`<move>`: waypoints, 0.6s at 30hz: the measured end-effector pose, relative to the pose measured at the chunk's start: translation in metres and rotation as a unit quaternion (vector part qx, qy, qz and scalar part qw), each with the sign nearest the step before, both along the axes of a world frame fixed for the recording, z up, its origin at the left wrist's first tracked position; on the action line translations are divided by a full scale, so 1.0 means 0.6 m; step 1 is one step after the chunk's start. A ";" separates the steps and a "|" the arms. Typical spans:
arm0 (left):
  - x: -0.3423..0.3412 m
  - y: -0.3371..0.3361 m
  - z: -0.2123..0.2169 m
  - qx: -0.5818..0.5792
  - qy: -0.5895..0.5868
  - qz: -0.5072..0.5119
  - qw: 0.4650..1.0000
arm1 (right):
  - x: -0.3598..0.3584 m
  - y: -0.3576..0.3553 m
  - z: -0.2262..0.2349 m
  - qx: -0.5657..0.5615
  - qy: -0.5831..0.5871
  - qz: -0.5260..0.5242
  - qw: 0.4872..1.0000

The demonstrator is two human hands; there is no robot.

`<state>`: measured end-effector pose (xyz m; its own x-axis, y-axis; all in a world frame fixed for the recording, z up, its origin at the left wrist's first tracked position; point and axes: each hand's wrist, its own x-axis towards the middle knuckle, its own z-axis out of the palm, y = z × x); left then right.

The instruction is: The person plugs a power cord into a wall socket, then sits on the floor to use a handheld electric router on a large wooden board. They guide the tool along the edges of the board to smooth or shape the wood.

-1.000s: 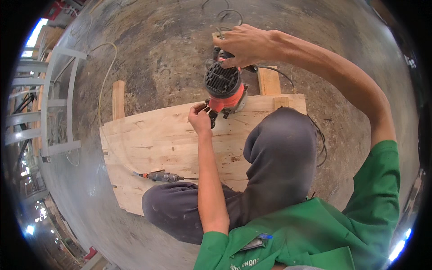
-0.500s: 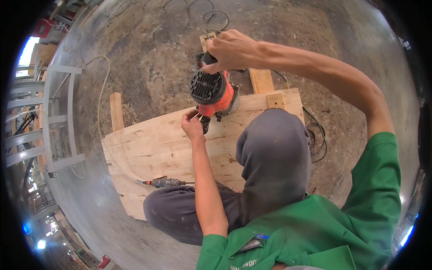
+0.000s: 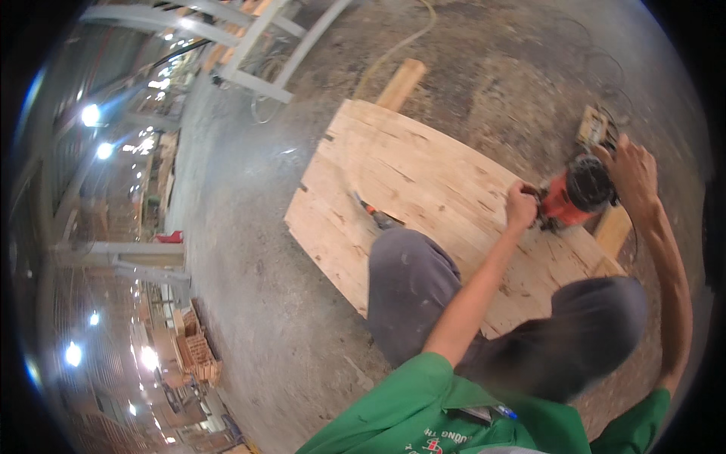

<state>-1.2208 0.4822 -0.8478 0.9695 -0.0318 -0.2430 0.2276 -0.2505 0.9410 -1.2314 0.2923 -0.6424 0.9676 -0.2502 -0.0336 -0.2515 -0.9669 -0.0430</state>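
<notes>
A red router [image 3: 561, 203] with a black vented top sits at the far edge of a broad, pale wooden panel [image 3: 423, 168], towards its right end. My left hand [image 3: 520, 206] is closed round the router's near side handle. On the opposite side, my right hand [image 3: 634, 172] grips it too, its fingers partly hidden behind the tool. The router's base and bit are mostly hidden under its body. A slim air tool [image 3: 380, 219] with an orange collar lies on the panel beside my left knee, part of it behind the knee.
Wooden battens [image 3: 401, 85] stick out from under the panel's far side. A small wooden block [image 3: 591, 125] lies on the floor beyond the router. A pale hose [image 3: 393, 50] trails across the floor at the top. Grey metal frames [image 3: 257, 45] stand at upper left.
The view has swung left, so the panel and router appear turned and farther right. Both hands keep their hold on the router, which sits near the same panel edge.
</notes>
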 end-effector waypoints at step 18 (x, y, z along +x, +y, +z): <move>-0.005 -0.046 0.046 0.000 -0.032 0.053 0.998 | -0.028 -0.202 -0.152 -0.086 -0.114 0.019 0.990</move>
